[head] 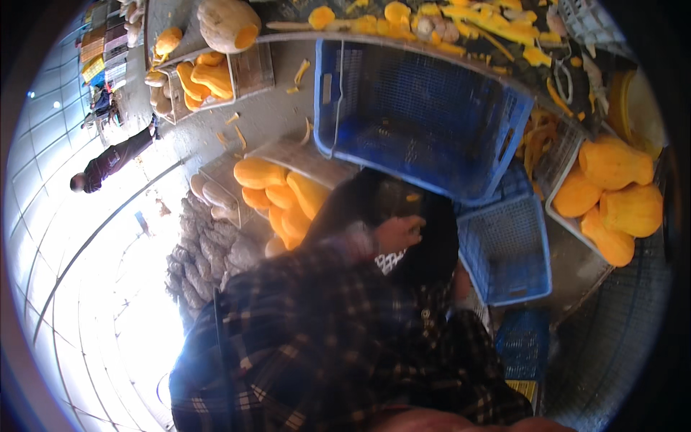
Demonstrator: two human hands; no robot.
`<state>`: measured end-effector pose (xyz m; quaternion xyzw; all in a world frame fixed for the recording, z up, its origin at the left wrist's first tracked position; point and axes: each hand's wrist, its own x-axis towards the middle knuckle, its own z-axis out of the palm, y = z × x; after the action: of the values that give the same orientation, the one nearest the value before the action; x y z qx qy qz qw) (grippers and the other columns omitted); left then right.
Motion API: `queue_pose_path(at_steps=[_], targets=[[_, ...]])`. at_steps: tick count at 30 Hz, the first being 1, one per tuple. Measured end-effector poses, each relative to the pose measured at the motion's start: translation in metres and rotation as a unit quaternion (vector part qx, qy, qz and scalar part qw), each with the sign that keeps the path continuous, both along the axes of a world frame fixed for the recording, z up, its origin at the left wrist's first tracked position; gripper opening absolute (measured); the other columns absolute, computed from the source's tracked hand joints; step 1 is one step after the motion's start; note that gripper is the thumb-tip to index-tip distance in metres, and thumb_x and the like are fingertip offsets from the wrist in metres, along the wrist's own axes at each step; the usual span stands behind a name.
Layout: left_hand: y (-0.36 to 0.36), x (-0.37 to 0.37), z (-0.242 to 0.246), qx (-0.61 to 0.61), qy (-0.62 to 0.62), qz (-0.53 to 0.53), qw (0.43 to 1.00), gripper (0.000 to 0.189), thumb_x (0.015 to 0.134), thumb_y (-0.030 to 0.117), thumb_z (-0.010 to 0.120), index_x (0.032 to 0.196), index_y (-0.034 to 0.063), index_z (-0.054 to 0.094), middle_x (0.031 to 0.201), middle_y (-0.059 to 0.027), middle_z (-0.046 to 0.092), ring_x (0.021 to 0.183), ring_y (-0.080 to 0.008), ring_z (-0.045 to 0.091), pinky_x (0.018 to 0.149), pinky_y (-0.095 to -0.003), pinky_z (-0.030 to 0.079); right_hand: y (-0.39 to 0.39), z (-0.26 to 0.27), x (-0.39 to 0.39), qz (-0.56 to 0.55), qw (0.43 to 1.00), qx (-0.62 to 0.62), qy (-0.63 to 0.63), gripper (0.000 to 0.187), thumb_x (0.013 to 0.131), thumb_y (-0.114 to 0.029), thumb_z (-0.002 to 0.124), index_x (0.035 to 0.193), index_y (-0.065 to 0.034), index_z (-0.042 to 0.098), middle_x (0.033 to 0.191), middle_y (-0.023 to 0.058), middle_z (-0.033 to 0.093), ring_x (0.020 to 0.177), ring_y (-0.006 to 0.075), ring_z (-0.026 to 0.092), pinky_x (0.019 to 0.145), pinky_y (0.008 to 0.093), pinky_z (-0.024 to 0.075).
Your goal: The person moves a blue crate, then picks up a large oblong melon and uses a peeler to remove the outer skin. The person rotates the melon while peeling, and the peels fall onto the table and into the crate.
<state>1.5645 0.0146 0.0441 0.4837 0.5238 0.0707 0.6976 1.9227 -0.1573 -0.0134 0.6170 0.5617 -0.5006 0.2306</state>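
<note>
My left hand (400, 233) is over my dark-clothed lap, with its fingers partly curled; whether it holds something is unclear. Low at my right side, my right hand (462, 282) is blurred and mostly hidden beside a small blue plastic crate (507, 248). A large blue plastic crate (399, 116) is tilted in front of my knees, and its visible inside holds only small scraps. Peeled orange squashes (291, 202) fill a crate to the left. More peeled squashes (621, 189) lie in a pale crate to the right.
A worktop (297, 13) ahead bears orange peelings (496, 27) and a large unpeeled squash (224, 24). Another crate of peeled squashes (208, 81) stands front left. Filled plastic bags (200, 264) are piled at left. A person (116, 159) stands far off, and peel scraps lie on the floor.
</note>
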Motion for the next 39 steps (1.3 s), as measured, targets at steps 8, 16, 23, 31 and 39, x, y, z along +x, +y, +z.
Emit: queue_pose_path(at_steps=[8, 16, 23, 31, 39], targets=[[-0.004, -0.017, -0.046, 0.191, 0.064, -0.081, 0.976, 0.056, 0.096, 0.033, 0.072, 0.141, 0.0009, 0.058, 0.117, -0.0269, 0.073, 0.103, -0.0396, 0.075, 0.092, -0.0505, 0.061, 0.074, -0.018, 0.045, -0.114, 0.989, 0.008, -0.096, 0.036, 0.099, -0.015, 0.062, 0.132, -0.0003, 0.066, 0.124, 0.026, 0.074, 0.115, 0.0447, 0.07, 0.095, 0.0536, 0.0557], [-0.03, -0.068, -0.105, -0.095, 0.143, -0.098, 0.98, 0.05, 0.095, 0.036, 0.071, 0.132, 0.0027, 0.066, 0.109, -0.0238, 0.076, 0.097, -0.0411, 0.076, 0.086, -0.0531, 0.062, 0.197, 0.044, -0.085, -0.304, 0.932, 0.192, 0.035, 0.037, 0.108, -0.022, 0.053, 0.135, 0.0003, 0.066, 0.122, 0.0233, 0.075, 0.112, 0.0378, 0.073, 0.095, 0.0442, 0.0571], [-0.055, -0.112, -0.147, -0.156, 0.102, -0.102, 0.977, 0.051, 0.095, 0.036, 0.07, 0.134, 0.0035, 0.064, 0.112, -0.0232, 0.075, 0.1, -0.041, 0.075, 0.088, -0.0531, 0.061, 0.243, 0.025, -0.221, -0.226, 0.964, 0.13, 0.045, 0.033, 0.102, -0.012, 0.064, 0.133, -0.0024, 0.067, 0.123, 0.0201, 0.074, 0.112, 0.0331, 0.073, 0.094, 0.0435, 0.0572], [-0.048, -0.154, -0.153, -0.159, 0.077, -0.103, 0.979, 0.052, 0.096, 0.036, 0.069, 0.138, 0.0044, 0.063, 0.115, -0.0225, 0.075, 0.104, -0.0409, 0.074, 0.091, -0.0531, 0.06, 0.261, 0.007, -0.216, -0.05, 0.987, 0.148, 0.037, 0.034, 0.101, -0.011, 0.068, 0.134, -0.0016, 0.067, 0.124, 0.0232, 0.074, 0.11, 0.0385, 0.073, 0.094, 0.0452, 0.0577], [0.026, -0.165, -0.178, -0.075, 0.086, -0.114, 0.987, 0.054, 0.097, 0.036, 0.068, 0.141, 0.0053, 0.062, 0.119, -0.0217, 0.074, 0.108, -0.0408, 0.074, 0.093, -0.0532, 0.06, 0.29, -0.031, -0.18, -0.041, 0.975, 0.21, 0.059, 0.035, 0.096, -0.012, 0.07, 0.13, -0.0023, 0.067, 0.122, 0.0252, 0.072, 0.109, 0.0435, 0.07, 0.091, 0.0476, 0.0568]])
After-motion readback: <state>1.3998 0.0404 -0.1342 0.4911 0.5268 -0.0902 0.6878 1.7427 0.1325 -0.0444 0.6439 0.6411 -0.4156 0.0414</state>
